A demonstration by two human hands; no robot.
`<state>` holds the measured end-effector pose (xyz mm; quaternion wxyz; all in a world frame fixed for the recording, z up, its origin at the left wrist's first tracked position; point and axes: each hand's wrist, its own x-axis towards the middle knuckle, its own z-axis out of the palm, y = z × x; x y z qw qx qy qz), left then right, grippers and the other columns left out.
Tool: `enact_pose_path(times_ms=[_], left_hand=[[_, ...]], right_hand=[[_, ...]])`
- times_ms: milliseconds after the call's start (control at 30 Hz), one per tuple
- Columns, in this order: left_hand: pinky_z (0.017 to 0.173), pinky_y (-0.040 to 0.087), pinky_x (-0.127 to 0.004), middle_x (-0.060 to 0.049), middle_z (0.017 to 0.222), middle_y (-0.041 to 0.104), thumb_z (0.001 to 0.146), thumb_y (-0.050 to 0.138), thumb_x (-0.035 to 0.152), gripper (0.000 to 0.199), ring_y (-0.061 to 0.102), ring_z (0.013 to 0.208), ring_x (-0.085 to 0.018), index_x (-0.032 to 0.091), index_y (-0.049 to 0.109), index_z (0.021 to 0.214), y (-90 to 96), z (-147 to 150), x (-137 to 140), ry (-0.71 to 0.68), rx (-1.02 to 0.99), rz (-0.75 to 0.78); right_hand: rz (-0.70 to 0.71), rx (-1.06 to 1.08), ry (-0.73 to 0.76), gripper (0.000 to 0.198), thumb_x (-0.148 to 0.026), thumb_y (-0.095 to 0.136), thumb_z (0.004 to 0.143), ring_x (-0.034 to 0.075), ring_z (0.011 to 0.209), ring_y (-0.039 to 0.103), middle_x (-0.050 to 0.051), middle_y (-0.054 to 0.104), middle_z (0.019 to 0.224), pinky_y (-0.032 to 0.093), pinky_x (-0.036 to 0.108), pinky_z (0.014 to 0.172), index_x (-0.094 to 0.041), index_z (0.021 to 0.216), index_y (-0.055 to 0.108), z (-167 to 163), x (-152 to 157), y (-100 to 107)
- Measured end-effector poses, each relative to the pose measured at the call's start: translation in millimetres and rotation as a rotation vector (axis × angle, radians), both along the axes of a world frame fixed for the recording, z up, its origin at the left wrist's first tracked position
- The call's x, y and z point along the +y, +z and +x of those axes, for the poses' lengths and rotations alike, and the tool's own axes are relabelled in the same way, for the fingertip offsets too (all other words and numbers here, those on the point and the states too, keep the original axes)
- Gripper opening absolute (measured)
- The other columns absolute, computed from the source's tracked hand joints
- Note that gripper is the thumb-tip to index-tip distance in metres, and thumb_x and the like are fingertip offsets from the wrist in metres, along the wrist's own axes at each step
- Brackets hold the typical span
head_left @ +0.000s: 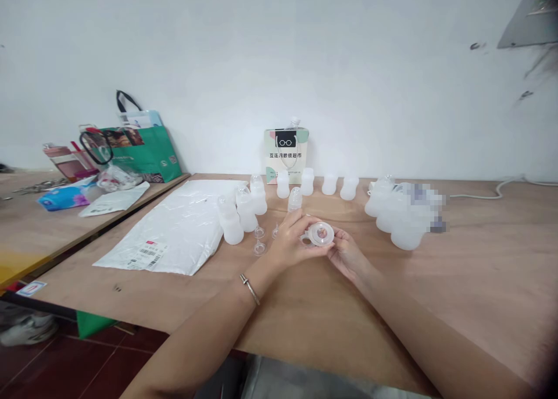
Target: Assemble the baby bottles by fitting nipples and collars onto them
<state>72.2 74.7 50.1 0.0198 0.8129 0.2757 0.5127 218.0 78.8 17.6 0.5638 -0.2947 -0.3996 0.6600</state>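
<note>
My left hand (294, 236) pinches a clear, round, ring-shaped bottle part (321, 234) with a small tab at its left, fingers above and thumb below. At its right edge, my right hand (347, 255) grips the same part, its fingertips partly hidden behind it. Just beyond my left hand stands a frosted baby bottle with a clear top (295, 198). Small clear disc-shaped pieces (260, 248) lie on the table left of my left hand, one partly covered by it. More capped bottles (231, 227) stand to the left.
Frosted bottles without tops (329, 184) line the back, before a paper bag (285, 155) and a plastic bottle. More bottles (405, 233) stand at the right beside a blurred-out item. A white mailing bag (174, 227) covers the wooden table's left. Another table holds a green bag (152, 149).
</note>
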Motion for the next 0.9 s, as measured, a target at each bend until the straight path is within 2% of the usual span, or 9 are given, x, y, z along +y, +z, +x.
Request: enact_pose_path(times_ms=[200,333,433,500,600,767,833,900], left_hand=[[0.071,0.045,-0.028,-0.003,0.082,0.052,0.071,0.065,0.038,0.035,0.051,0.077,-0.015,0.018,0.056,0.098,-1.7,1.5,2.5,0.018,0.01,-0.057],[0.077,0.043,-0.032,-0.005,0.088,0.051,0.075,0.061,0.037,0.034,0.051,0.084,-0.017,0.019,0.056,0.104,-7.0,2.4,6.1,0.128,0.066,-0.071],[0.08,0.041,-0.033,-0.005,0.089,0.053,0.077,0.059,0.037,0.036,0.052,0.087,-0.019,0.02,0.054,0.109,-10.4,2.8,7.3,0.148,0.156,-0.074],[0.083,0.04,-0.035,-0.006,0.095,0.055,0.076,0.06,0.042,0.047,0.052,0.092,-0.021,0.021,0.05,0.116,-10.9,2.7,7.2,0.118,0.216,-0.072],[0.089,0.037,-0.038,-0.007,0.106,0.055,0.071,0.062,0.051,0.061,0.05,0.101,-0.023,0.023,0.044,0.123,-9.4,0.5,7.8,0.094,0.228,-0.107],[0.089,0.04,-0.037,-0.007,0.105,0.055,0.083,0.052,0.04,0.04,0.052,0.099,-0.019,0.019,0.049,0.116,-9.8,-7.8,18.4,0.177,0.083,-0.223],[0.089,0.041,-0.037,-0.008,0.102,0.056,0.084,0.049,0.037,0.035,0.053,0.098,-0.019,0.018,0.051,0.114,-11.3,-9.7,21.7,0.174,0.066,-0.256],[0.089,0.042,-0.037,-0.007,0.102,0.057,0.085,0.048,0.036,0.037,0.054,0.098,-0.019,0.019,0.049,0.117,-11.6,-8.9,20.5,0.107,0.075,-0.297]], right_hand=[[-0.014,0.037,0.005,0.021,-0.017,0.074,0.057,0.011,0.071,0.059,-0.001,0.068,0.076,0.046,0.022,0.07,-0.019,0.076,0.066,4.2,1.3,1.5],[-0.054,0.109,0.109,0.028,-0.042,0.062,0.075,0.012,0.075,0.063,0.0,0.068,0.086,0.049,0.024,0.068,-0.025,0.096,0.063,0.2,-4.0,4.6],[-0.004,0.098,0.129,0.029,-0.04,0.061,0.076,0.012,0.084,0.063,-0.001,0.068,0.095,0.05,0.024,0.072,-0.029,0.103,0.06,-4.7,-8.5,6.6],[-0.007,0.071,0.058,0.026,-0.03,0.067,0.072,0.012,0.079,0.064,-0.001,0.069,0.09,0.051,0.022,0.071,-0.026,0.097,0.062,-5.1,-8.5,6.8],[-0.03,0.049,-0.097,0.021,-0.027,0.069,0.069,0.012,0.068,0.064,0.001,0.07,0.075,0.051,0.024,0.065,-0.022,0.088,0.062,1.3,-3.3,5.9],[-0.006,0.07,-0.34,0.021,-0.024,0.068,0.067,0.014,0.067,0.065,-0.001,0.067,0.065,0.051,0.027,0.065,-0.024,0.086,0.059,19.3,7.7,2.7],[-0.001,0.057,-0.377,0.02,-0.024,0.068,0.068,0.014,0.067,0.064,-0.001,0.066,0.064,0.051,0.028,0.065,-0.024,0.084,0.058,22.2,9.3,1.3],[0.006,0.019,-0.361,0.019,-0.026,0.068,0.068,0.014,0.066,0.062,-0.002,0.065,0.064,0.049,0.028,0.066,-0.024,0.084,0.057,20.5,8.3,1.0]])
